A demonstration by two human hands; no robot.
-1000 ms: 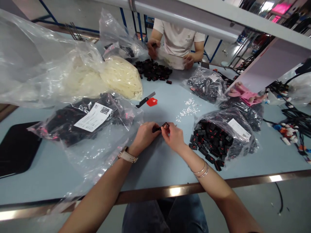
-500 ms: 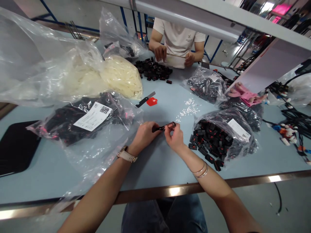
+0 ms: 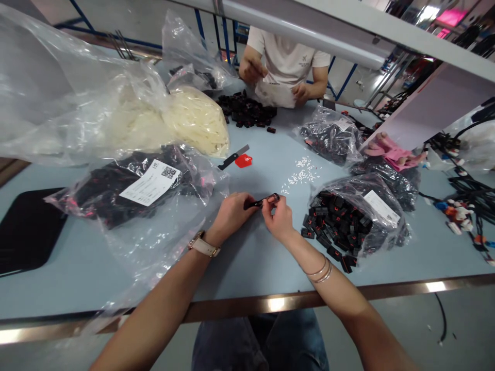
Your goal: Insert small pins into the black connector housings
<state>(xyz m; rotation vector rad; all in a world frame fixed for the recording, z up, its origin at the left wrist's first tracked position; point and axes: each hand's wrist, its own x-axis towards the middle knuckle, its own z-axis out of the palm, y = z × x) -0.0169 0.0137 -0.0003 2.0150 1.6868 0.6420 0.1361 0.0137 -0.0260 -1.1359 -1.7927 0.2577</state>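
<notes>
In the head view, my left hand (image 3: 233, 212) is closed on one end of a small black plastic connector (image 3: 260, 202), held just above the table. My right hand (image 3: 279, 218) pinches at the connector's other end, its fingertips partly covering it. Whether a tiny part sits between those right fingertips cannot be seen. Just beyond my hands lies a scatter of tiny white pegs (image 3: 301, 172). To the right, black connectors with orange bits (image 3: 338, 221) spill from a clear plastic bag (image 3: 386, 232).
A black-handled blade (image 3: 234, 157) lies by a red tag (image 3: 243, 161). Labelled bags of dark parts (image 3: 150, 183) and a bag of cream-coloured pieces (image 3: 197, 121) fill the left. Across the table, a co-worker (image 3: 288, 64) handles a white bag behind a black connector pile (image 3: 249, 111).
My hands keep nearly the same grip on the connector. The co-worker's hand on the left has lifted slightly from the white bag. The whole view has shifted a little.
</notes>
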